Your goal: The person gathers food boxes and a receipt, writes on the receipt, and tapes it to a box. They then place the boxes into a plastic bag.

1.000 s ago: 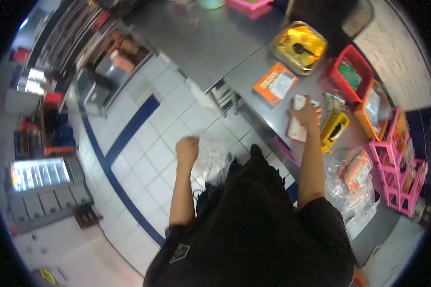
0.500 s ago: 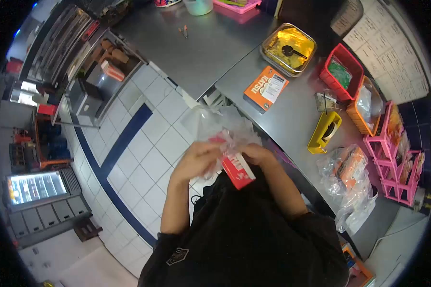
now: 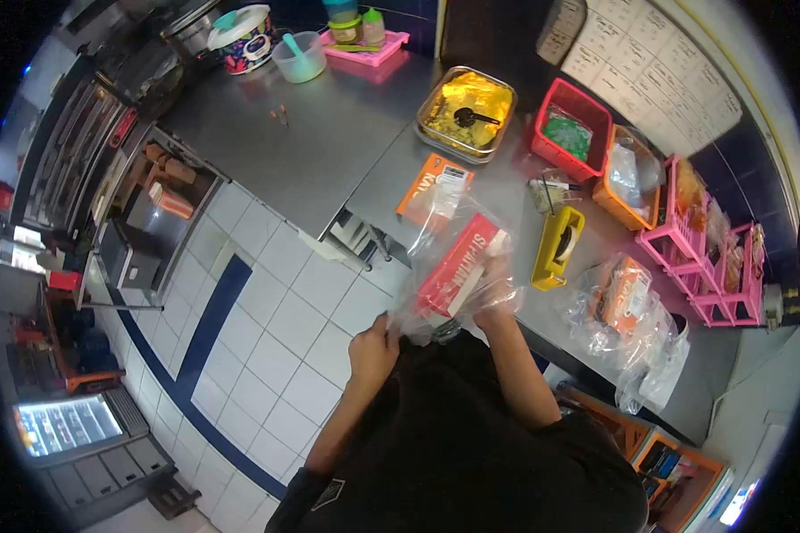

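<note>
A red and white box [image 3: 462, 266] is inside a clear plastic bag [image 3: 425, 253], held above the counter's front edge. My left hand [image 3: 373, 354] is closed on the bag's edge, at the lower left of the box. My right hand [image 3: 498, 282] is at the box's right side, seen through the plastic, with its fingers around the box. Behind the bag, an orange Katsu box [image 3: 436, 185] lies on the steel counter [image 3: 338, 147], partly covered by the plastic.
A foil-lined glass dish [image 3: 468, 107] holds a black spoon. Right of it are a red basket [image 3: 571, 124], an orange basket [image 3: 629, 182], pink racks [image 3: 707, 275] and a yellow tape dispenser [image 3: 557, 249]. A bagged orange box [image 3: 625, 295] lies at the counter's right.
The red box has moved up and right and now lies inside the opened-out bag. My left hand has moved down to the bag's edge; my right hand is now beside the box. The view has shifted.
</note>
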A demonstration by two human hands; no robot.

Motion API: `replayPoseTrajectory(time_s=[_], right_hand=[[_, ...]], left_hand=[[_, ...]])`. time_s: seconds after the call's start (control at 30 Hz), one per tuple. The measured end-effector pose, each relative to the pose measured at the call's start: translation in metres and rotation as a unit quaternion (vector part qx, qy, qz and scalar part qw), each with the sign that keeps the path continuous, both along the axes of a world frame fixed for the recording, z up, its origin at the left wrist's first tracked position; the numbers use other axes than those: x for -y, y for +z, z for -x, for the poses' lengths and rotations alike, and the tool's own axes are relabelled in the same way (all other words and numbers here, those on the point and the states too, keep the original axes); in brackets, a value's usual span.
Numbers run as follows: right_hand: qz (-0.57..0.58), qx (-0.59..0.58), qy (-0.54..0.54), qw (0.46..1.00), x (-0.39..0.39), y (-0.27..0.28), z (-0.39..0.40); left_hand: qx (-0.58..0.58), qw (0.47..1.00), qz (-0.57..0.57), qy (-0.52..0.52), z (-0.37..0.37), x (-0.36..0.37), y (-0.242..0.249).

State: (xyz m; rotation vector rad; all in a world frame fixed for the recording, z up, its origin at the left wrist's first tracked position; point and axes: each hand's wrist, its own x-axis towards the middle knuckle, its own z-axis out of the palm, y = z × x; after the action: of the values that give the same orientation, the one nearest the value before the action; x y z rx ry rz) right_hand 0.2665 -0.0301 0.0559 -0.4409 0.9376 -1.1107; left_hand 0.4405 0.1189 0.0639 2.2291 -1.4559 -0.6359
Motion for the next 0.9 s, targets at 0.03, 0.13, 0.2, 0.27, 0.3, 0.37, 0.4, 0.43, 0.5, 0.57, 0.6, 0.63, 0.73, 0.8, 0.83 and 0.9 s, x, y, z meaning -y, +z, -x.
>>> replayPoseTrajectory(time_s=[0.03, 0.13, 0.2, 0.27, 0.3, 0.37, 0.4, 0.43, 0.5, 0.57, 0.6, 0.63, 0.73, 0.8, 0.83, 0.9], right_hand=[[-0.002, -0.003, -0.010, 1.000, -0.005, -0.001, 0.007], [0.015, 0.109, -0.125, 0.986, -0.007, 0.001, 0.020], [0.009, 0.118, -0.160, 0.980, -0.004, -0.014, 0.028], [0.011, 0.124, -0.180, 0.976, 0.008, -0.053, 0.055], [0.055, 0.085, -0.197, 0.975, 0.008, -0.039, 0.065], [0.096, 0.031, -0.254, 0.962, 0.016, -0.009, 0.070], [0.129, -0.022, -0.309, 0.942, 0.018, -0.001, 0.070], [0.152, -0.049, -0.322, 0.933, 0.017, 0.002, 0.070], [0.173, -0.180, -0.329, 0.911, 0.013, -0.009, 0.069], [0.192, -0.228, -0.246, 0.922, 0.006, -0.019, 0.072], [0.193, -0.227, -0.244, 0.923, 0.004, -0.013, 0.067], [0.191, -0.214, -0.257, 0.923, 0.005, -0.005, 0.060], [0.198, -0.234, -0.281, 0.909, 0.026, 0.008, 0.059], [0.085, -0.365, -0.209, 0.903, 0.045, 0.018, 0.074], [0.088, -0.528, -0.179, 0.826, 0.062, 0.006, 0.082], [0.101, -0.621, -0.129, 0.767, 0.082, 0.004, 0.081]], left_hand=[[-0.065, 0.997, 0.030, 0.003, 0.005, -0.001, 0.009], [-0.190, 0.977, 0.095, 0.021, 0.020, -0.001, 0.014], [-0.243, 0.961, 0.125, 0.037, 0.028, -0.004, 0.020], [-0.163, 0.969, 0.174, -0.066, 0.037, -0.005, 0.030], [-0.166, 0.960, 0.207, -0.094, 0.040, -0.007, 0.014], [-0.131, 0.978, 0.125, -0.103, 0.043, -0.014, -0.015], [-0.093, 0.989, 0.037, -0.109, 0.043, -0.017, -0.021], [-0.174, 0.975, 0.102, -0.093, 0.047, -0.017, -0.005], [-0.211, 0.955, 0.162, -0.134, 0.051, -0.009, 0.031], [-0.213, 0.887, 0.324, -0.250, 0.056, 0.013, 0.059], [-0.212, 0.887, 0.325, -0.248, 0.059, 0.012, 0.068], [-0.242, 0.874, 0.283, -0.312, 0.063, 0.013, 0.075], [-0.293, 0.879, 0.103, -0.362, 0.070, 0.011, 0.071], [-0.513, 0.784, -0.284, -0.204, 0.071, 0.006, 0.037], [-0.510, 0.784, -0.288, -0.206, 0.071, 0.008, 0.038], [-0.647, 0.705, -0.176, -0.230, 0.072, 0.021, 0.047]])
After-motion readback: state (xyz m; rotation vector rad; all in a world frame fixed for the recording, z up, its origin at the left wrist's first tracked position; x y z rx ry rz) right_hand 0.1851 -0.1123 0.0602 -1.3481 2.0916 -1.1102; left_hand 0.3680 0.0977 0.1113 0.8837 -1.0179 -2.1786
